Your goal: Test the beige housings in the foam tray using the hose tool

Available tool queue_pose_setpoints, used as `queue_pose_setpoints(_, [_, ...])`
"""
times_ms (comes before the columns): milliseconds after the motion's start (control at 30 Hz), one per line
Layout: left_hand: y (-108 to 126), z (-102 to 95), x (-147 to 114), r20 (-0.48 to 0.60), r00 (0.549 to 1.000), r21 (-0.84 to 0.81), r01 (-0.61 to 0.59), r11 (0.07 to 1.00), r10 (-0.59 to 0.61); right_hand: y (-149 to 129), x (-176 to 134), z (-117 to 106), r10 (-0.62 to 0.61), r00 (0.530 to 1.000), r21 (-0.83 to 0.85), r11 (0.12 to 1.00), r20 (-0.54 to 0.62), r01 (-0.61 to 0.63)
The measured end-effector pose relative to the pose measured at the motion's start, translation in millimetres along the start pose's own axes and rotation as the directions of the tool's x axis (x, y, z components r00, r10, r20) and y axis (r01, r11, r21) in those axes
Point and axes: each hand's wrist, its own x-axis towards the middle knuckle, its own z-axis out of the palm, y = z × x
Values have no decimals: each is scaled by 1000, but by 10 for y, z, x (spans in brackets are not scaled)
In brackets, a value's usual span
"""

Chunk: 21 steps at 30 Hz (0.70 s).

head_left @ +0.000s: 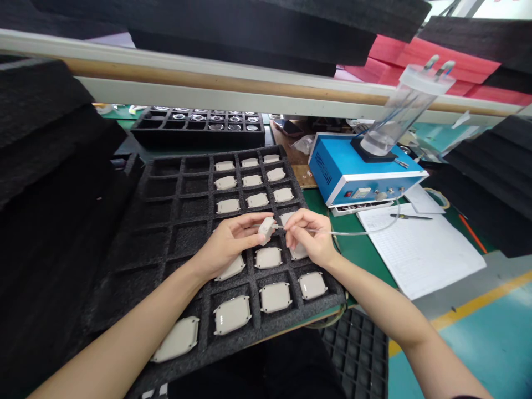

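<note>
My left hand grips a light grey watch case by its edges, tilted up above the foam tray. Between the fingers of my right hand is the end of a clear tube, its tip meeting the side of the case. Both hands are closed. Below them lies a black foam tray with square pockets. Several similar watch cases rest in its pockets, mostly in the right-hand columns. My hands hide some of the middle pockets.
A blue machine with a clear cylinder stands at the back right; the tube runs from its front. Papers with a pen lie right. Another black tray holds round parts. Black foam stacks rise left; a shelf beam crosses above.
</note>
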Motion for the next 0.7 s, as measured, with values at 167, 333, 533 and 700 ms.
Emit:
queue_pose_setpoints(167, [-5, -1, -6, -2, 1000, -5, -5, 1000, 5, -5, 0, 1, 11, 1000, -11, 1000, -2, -11])
queue_pose_setpoints(333, [-4, -6, -1, 10, 1000, -5, -4, 1000, 4, 0, 1, 5, 2, 1000, 1, 1000, 2, -2])
queue_pose_setpoints(533, [1, 0, 6, 1, 1000, 8, -4, 1000, 4, -11, 9, 0, 13, 1000, -8, 1000, -1, -13])
queue_pose_setpoints(700, [-8, -2, 10, 0, 1000, 6, -1, 1000, 1, -24, 1, 7, 11, 1000, -9, 1000, 5, -11])
